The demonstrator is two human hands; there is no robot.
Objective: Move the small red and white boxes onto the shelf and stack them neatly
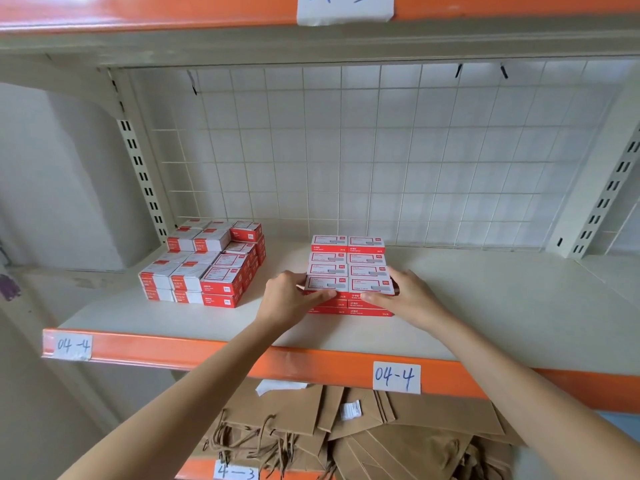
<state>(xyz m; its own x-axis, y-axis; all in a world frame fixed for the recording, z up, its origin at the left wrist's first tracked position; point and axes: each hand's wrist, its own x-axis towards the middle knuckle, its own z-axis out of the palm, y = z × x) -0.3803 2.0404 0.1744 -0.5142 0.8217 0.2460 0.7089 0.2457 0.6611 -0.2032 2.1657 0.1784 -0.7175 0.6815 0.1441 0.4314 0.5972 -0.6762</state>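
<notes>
A neat block of small red and white boxes [348, 263] stands in two columns, a few layers high, on the white shelf [485, 306] near its middle. My left hand [289, 299] holds the block's front left corner, thumb on the front face, fingers curled on the left side. My right hand [405, 296] holds the front right corner, thumb along the front and fingers round the right side. A second, looser pile of the same boxes [204, 263] sits at the shelf's left, by the upright.
A white wire grid [381, 150] backs the shelf. The orange front beam [242, 355] carries paper labels reading 04-4 [396, 377]. Brown paper bags [363, 434] lie on the lower shelf. Bare shelf surface stretches to the right of the block.
</notes>
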